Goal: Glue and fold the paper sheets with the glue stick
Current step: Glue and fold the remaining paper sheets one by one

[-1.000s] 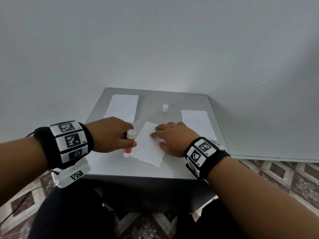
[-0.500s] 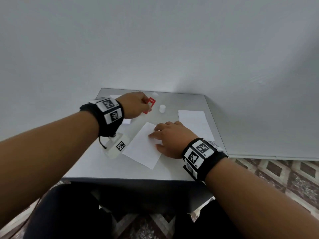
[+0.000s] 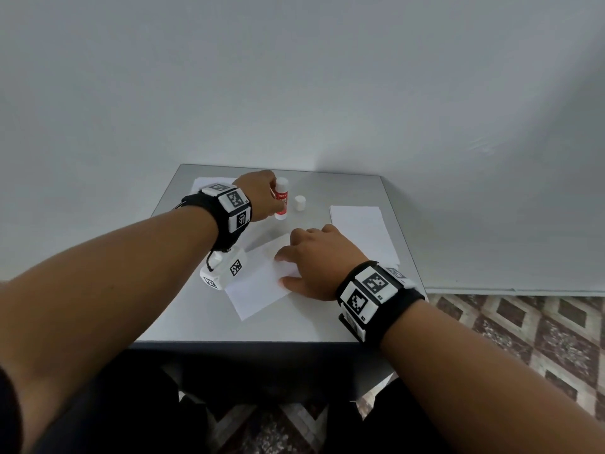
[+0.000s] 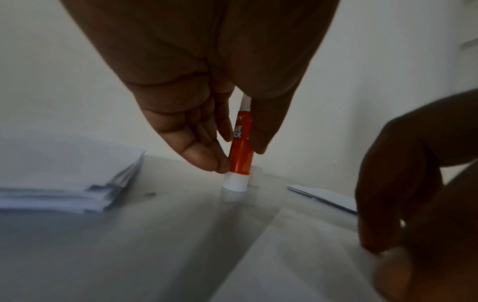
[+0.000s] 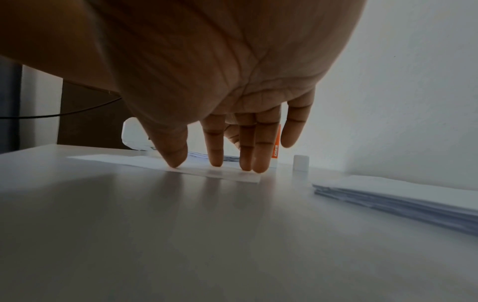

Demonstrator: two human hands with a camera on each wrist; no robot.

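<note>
On the far left of the grey surface (image 3: 183, 322) lies a stack (image 3: 209, 184) of white sheets, partly hidden behind the left wrist; in the left wrist view the stack (image 4: 64, 177) shows several layered edges. Just right of it, the left hand (image 3: 258, 194) reaches to the far middle of the surface and holds the glue stick (image 3: 281, 199) upright, its white base resting on the surface. In the left wrist view the fingers (image 4: 204, 155) curl against the left side of the orange barrel and the thumb sets against the right side, so the glue stick (image 4: 240, 155) is pinched between them. Just right of the stick, apart from it, a small white cap (image 3: 300, 203) stands on the surface.

Nearer, in the middle, a single sheet (image 3: 258, 283) lies flat and turned at an angle to the surface edges. The right hand (image 3: 319, 260) rests on the right part of it. In the right wrist view the fingers (image 5: 217, 155) are straight and slightly spread, the thumb and three fingertips pressing down on the sheet (image 5: 145, 161) near its edge, while the little finger is lifted clear. The hand holds nothing.

At the far right, well apart from the angled sheet, a second stack (image 3: 360, 231) of white sheets lies flat; its layered edges show in the right wrist view (image 5: 403, 196). Both wrists wear black bands with black-and-white markers.
</note>
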